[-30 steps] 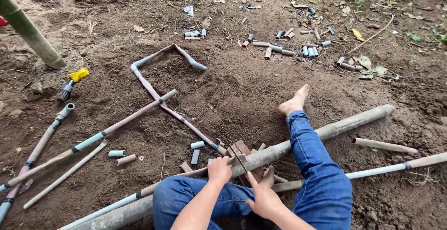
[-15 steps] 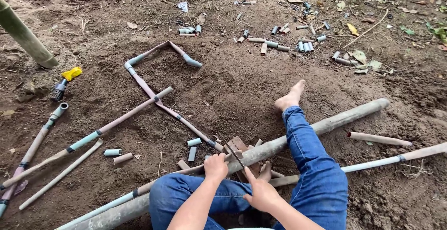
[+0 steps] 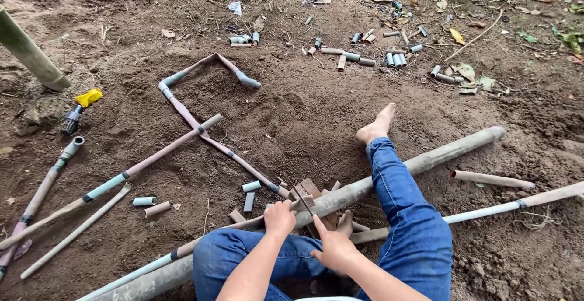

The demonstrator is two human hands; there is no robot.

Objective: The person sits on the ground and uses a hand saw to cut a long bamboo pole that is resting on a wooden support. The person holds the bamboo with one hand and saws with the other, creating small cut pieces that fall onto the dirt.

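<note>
The left hand (image 3: 278,217) lies closed on top of the long thick pole (image 3: 389,176), which runs under both hands and over the person's lap. Its lower end is cut off by the bottom edge. The right hand (image 3: 333,247) sits just beside the left one, a little nearer to the body. Its forefinger points up along a thin dark blade (image 3: 299,195), but I cannot tell if the fingers really clamp it, because the grip is hidden under the palm. What the blade touches is also hard to see: just beyond the hands there is a small pile of wood pieces (image 3: 311,191), partly covered by the pole.

Left of the left hand I count three short pipe pieces (image 3: 250,186) close by and two more (image 3: 144,202) further out. Far beyond the hands, a scattered group of short pipe pieces (image 3: 395,57) lies on the soil, too small to count exactly. One bare foot (image 3: 376,126) rests beyond the right hand. One yellow-capped fitting (image 3: 88,98) is well apart to the far left.
</note>
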